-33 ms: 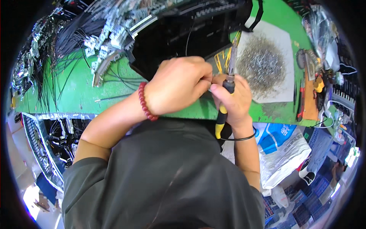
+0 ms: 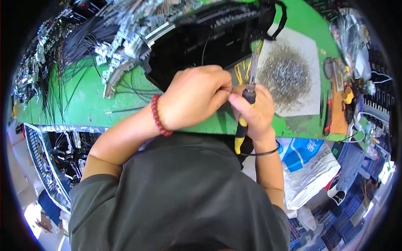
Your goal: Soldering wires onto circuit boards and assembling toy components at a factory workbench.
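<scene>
My right hand (image 2: 258, 112) is wrapped round a soldering iron (image 2: 241, 134) with a yellow and black handle, its metal end pointing away from me. A black cord from the handle's near end passes over my right wrist. My left hand (image 2: 199, 95), wearing a dark red bead bracelet (image 2: 158, 117), is closed in a pinch with its fingertips against those of my right hand. What the left fingers hold is too small and hidden to name. Just beyond both hands lies a large black plastic housing (image 2: 180, 54). Several yellow wires (image 2: 239, 73) stick out beside the iron.
A white sheet (image 2: 310, 100) with a heap of small metal pieces (image 2: 287, 73) lies to the right. Black cables with metal connectors (image 2: 125, 42) pile up at the far left. Hand tools (image 2: 328, 111) lie near the right edge of the green table (image 2: 88, 98). A white and blue bag (image 2: 312, 175) sits below.
Very little differs. The whole view has shifted slightly, and both hands keep the same hold with their fingertips together.
</scene>
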Tool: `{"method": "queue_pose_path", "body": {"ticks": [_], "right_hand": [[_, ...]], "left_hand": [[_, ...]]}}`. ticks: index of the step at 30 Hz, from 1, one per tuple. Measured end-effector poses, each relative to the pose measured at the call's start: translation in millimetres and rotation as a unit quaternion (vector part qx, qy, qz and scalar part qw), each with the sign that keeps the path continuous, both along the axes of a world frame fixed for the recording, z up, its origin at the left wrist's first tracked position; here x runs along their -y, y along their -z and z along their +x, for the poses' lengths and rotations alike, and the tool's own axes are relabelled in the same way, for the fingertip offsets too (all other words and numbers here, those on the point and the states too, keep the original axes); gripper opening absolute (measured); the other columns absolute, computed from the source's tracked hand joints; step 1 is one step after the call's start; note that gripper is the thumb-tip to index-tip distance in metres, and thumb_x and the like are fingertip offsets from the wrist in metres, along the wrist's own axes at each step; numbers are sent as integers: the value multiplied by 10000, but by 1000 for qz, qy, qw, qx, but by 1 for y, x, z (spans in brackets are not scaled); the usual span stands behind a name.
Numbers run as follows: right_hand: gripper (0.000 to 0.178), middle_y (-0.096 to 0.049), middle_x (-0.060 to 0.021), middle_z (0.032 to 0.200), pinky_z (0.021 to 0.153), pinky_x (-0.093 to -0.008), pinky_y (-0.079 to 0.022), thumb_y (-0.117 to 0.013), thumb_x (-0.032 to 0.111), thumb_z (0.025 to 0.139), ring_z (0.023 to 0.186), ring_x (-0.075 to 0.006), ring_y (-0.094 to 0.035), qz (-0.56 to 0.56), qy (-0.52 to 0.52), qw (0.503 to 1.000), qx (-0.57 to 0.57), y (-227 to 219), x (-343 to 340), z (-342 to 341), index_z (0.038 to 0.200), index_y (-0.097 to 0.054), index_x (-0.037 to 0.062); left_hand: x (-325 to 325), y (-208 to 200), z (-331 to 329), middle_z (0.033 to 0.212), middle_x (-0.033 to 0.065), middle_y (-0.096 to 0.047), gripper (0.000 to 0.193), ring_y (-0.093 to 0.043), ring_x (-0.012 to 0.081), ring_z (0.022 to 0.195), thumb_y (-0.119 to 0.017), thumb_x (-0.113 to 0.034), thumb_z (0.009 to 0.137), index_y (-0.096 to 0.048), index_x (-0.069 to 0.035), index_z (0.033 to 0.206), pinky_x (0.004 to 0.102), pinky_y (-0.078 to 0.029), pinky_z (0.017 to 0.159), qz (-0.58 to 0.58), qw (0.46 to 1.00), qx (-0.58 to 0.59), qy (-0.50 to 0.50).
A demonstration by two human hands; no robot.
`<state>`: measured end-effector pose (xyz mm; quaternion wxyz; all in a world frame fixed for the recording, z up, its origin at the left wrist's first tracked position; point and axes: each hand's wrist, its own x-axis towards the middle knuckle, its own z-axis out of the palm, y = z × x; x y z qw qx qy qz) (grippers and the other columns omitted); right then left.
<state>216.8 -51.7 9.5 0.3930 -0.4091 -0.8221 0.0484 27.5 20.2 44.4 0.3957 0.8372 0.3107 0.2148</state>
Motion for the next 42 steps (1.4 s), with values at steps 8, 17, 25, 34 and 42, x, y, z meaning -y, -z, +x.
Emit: {"method": "queue_pose_path", "body": {"ticks": [8,17,25,34,42], "right_hand": [[396,-682,-91,852,682,-373,-522,-719,-50,709,703,-254,-645,63,60,986,-140,-37,-10,-31,1029,-560,122],[474,-636,-124,890,762,-331,-540,-656,-94,798,828,-214,-662,15,139,933,-333,-56,-20,14,1199,-432,23],[456,-645,-181,909,780,-339,-546,-625,-59,838,821,-239,-667,73,283,899,-328,-36,11,41,1227,-401,23],[363,-653,-212,919,779,-376,-553,-582,-66,866,853,-255,-656,105,302,927,-195,-19,48,38,1186,-426,7],[405,-623,-46,736,656,-356,-443,-671,-71,672,632,-228,-569,94,186,977,34,-57,4,-23,1047,-658,82]], "left_hand": [[14,-19,-14,1095,108,-567,432,-641,261,775,-711,-31,679,-607,-52,1098,335,-536,639,222,973,0,-62],[0,-66,-41,773,114,-614,374,-612,276,726,-636,30,781,-621,-21,1151,349,-488,623,93,995,17,-24],[-66,-88,-5,857,80,-618,252,-596,257,807,-616,-7,703,-653,-59,946,378,-481,723,411,911,-5,42],[-127,-37,54,1073,103,-625,241,-563,275,1086,-609,-67,728,-661,-61,963,379,-434,958,444,882,31,156],[-107,-32,12,782,194,-665,642,-659,365,726,-648,-482,780,-549,14,1176,468,-524,645,102,961,-184,-180]]}}
